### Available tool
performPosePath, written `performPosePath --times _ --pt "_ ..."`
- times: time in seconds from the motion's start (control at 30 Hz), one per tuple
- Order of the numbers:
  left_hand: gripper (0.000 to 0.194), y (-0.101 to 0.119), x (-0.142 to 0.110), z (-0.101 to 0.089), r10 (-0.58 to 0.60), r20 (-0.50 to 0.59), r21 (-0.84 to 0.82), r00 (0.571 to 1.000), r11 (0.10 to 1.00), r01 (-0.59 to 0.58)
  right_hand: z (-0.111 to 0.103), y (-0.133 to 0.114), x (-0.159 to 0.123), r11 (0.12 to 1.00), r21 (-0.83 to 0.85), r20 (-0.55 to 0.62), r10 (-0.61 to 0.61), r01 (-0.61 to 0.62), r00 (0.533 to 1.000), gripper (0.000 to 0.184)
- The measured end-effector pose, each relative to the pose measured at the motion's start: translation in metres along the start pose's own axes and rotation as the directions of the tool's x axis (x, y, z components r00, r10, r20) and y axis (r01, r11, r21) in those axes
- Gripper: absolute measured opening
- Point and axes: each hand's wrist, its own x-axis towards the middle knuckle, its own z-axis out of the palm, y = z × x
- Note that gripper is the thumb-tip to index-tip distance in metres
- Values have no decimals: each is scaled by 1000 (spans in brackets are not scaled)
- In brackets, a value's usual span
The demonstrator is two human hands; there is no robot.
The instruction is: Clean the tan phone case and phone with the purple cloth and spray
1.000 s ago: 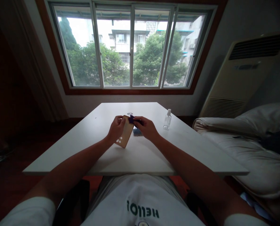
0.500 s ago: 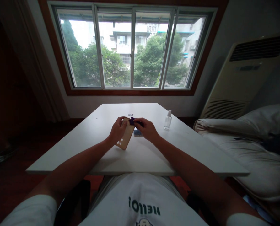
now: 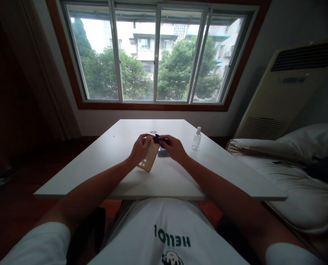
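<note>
My left hand [image 3: 139,150] is closed around a tan phone-shaped slab [image 3: 150,159] with white dots near its lower end, held tilted over the white table [image 3: 164,180]. My right hand [image 3: 174,148] pinches a small dark purple cloth [image 3: 156,138] against the slab's top edge. Just behind my right hand a small dark flat object [image 3: 163,153] lies on the table, partly hidden.
A small clear spray bottle [image 3: 196,139] stands on the table to the right. A tiny dark item [image 3: 153,132] lies further back. Pale bedding [image 3: 291,162] sits at the right, a standing air conditioner [image 3: 288,88] behind it, a wide window [image 3: 155,55] ahead.
Both hands keep their hold on the slab and cloth; they sit slightly higher and further right in view as the camera shifted a little.
</note>
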Motion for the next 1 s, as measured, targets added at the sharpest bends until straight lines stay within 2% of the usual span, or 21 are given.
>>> performPosePath --times 0.23,0.63,0.83,1.0 --pt "35 -4 0 3 10 3 -7 1000 1000 -10 1 14 4 1000 24 -11 17 -17 1000 30" --pt "37 -2 -4 3 0 27 -44 1000 999 2 2 9 1 1000 16 -12 19 -19 1000 30" --pt "40 -1 -6 5 24 22 -17 999 1000 -24 -1 4 -2 1000 5 -1 14 -14 1000 28" --pt "41 3 -11 9 54 61 56 997 997 -58 -6 0 -7 1000 -19 29 26 -25 999 28"
